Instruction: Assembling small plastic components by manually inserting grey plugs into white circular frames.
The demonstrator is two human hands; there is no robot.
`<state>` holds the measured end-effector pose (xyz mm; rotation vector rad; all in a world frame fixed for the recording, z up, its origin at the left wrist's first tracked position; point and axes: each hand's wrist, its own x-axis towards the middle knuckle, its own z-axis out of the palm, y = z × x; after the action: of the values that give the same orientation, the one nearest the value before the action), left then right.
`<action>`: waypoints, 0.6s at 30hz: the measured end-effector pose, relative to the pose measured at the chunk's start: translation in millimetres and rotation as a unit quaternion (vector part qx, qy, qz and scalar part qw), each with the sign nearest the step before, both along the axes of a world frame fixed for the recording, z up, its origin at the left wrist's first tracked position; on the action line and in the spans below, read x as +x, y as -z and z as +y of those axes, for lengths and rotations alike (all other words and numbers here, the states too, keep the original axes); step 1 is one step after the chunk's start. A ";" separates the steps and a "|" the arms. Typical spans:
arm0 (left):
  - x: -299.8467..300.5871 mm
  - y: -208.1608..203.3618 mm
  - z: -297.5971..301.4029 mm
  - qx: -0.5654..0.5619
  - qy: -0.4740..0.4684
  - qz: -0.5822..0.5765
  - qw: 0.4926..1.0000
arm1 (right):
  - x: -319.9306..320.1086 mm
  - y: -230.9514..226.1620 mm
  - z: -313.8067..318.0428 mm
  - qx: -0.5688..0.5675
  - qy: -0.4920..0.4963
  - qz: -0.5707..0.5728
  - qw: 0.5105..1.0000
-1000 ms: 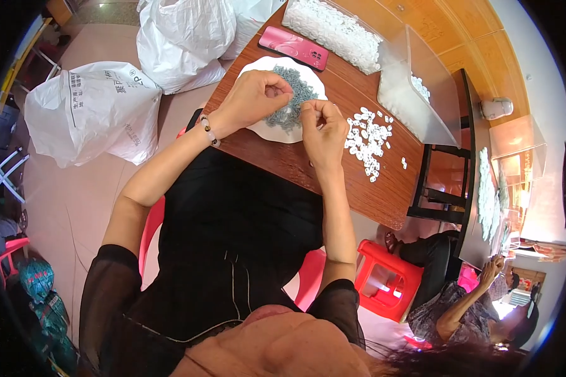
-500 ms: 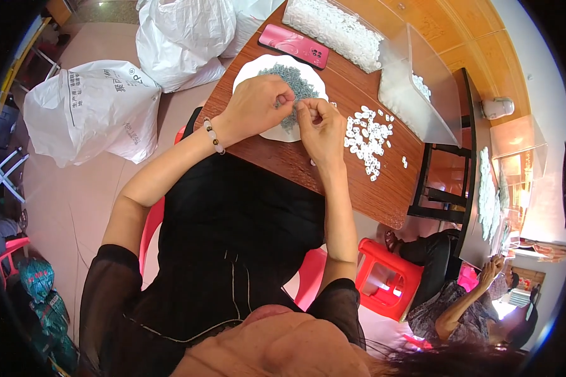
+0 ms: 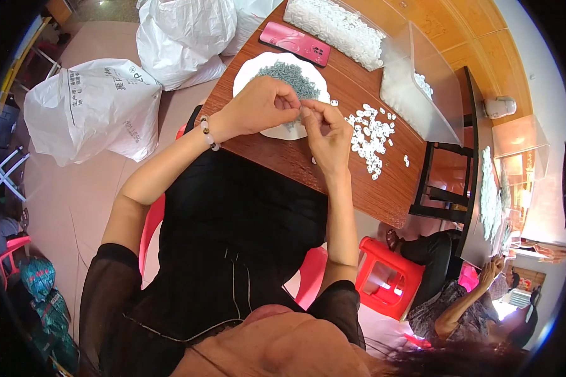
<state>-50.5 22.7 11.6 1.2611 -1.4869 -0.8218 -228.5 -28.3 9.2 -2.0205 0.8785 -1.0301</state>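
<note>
At upper centre, I see one left hand [image 3: 258, 108] and one right hand [image 3: 329, 133], fingers narrowly set, any grip I cannot tell, over one scalloped white plate [image 3: 244, 76] of many grey screw-like pieces [image 3: 289, 74].

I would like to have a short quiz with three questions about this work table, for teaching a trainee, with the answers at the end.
1. Fill the gap: small grey pieces are heaped on the white plate, while the loose pieces on the table to its right are ____ in colour.

2. Multiple choice: the fingertips of the left hand and the right hand are close together above:
A) the pink phone
B) the plate
C) the red stool

3. True or false: the beaded bracelet is worn on the right wrist.

Key: 1. white; 2. B; 3. False, it is on the left wrist.
</note>
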 end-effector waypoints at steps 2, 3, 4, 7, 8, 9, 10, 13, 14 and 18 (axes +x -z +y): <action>1.0 -5.6 0.3 0.046 0.033 0.034 0.998 | -5.3 -2.6 2.7 0.001 -0.014 -0.007 1.000; 1.7 -7.8 1.4 0.068 0.056 0.040 0.995 | -8.4 -3.1 3.3 -0.037 -0.028 -0.003 0.999; 2.0 -8.9 2.1 0.091 0.078 0.045 0.992 | -11.4 -4.0 4.1 -0.075 -0.042 0.001 0.996; 2.4 -6.8 3.7 0.110 0.123 0.098 0.981 | -19.6 -13.2 11.3 -0.096 -0.053 0.005 0.994; 2.3 -7.1 5.5 0.110 0.125 0.100 0.981 | -22.0 -14.8 15.0 -0.096 -0.052 0.007 0.994; -0.2 -10.1 6.6 0.125 0.148 0.115 0.974 | -26.5 -15.8 18.6 -0.071 -0.055 -0.007 0.996; -2.7 -14.0 8.1 0.139 0.171 0.131 0.967 | -31.0 -16.1 21.6 -0.046 -0.058 -0.020 0.997; -8.8 -17.6 12.9 0.162 0.211 0.137 0.954 | -44.1 -12.7 29.8 -0.033 -0.069 -0.019 0.997; -10.6 -16.4 14.1 0.182 0.234 0.151 0.943 | -46.8 -13.7 33.4 -0.037 -0.076 -0.031 0.996; -17.4 -19.1 17.6 0.209 0.265 0.126 0.933 | -55.0 -8.7 43.6 -0.030 -0.086 -0.053 0.994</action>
<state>-67.9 40.3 30.7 0.9963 -1.5034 -1.6659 -283.6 15.3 17.9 -2.0313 0.6132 -1.0668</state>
